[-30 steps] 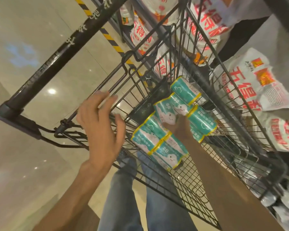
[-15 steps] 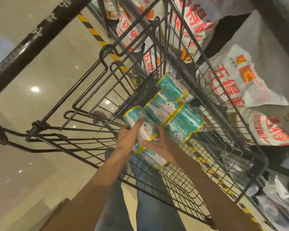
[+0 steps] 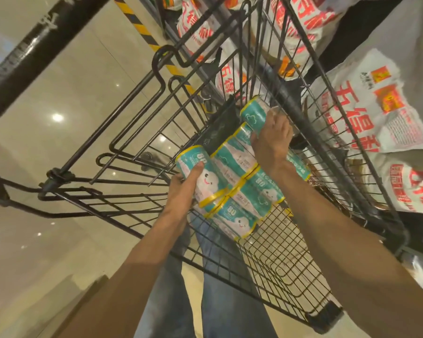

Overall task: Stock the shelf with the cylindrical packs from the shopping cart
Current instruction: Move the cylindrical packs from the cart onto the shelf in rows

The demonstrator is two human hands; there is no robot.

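Observation:
Several teal and white cylindrical packs with yellow rims lie side by side on the wire floor of the black shopping cart (image 3: 286,259). My left hand (image 3: 184,189) grips the nearest left pack (image 3: 205,178), thumb across its teal end. My right hand (image 3: 271,142) reaches further in and closes over the far pack (image 3: 253,113) by the cart's right wall. Between my hands lies a middle pack (image 3: 232,157), and two more packs (image 3: 259,193) sit nearer me. No shelf surface is clearly visible.
White sacks with red characters (image 3: 376,103) are stacked beyond the cart's right wall and ahead of it. The cart's black handle bar (image 3: 35,42) crosses the upper left. Glossy beige floor (image 3: 59,98) with a yellow-black stripe lies left. My jeans show under the cart.
My right hand moved from the near packs to the far pack at the cart's right wall. My left hand, outside the cart a second ago, now grips the near left pack.

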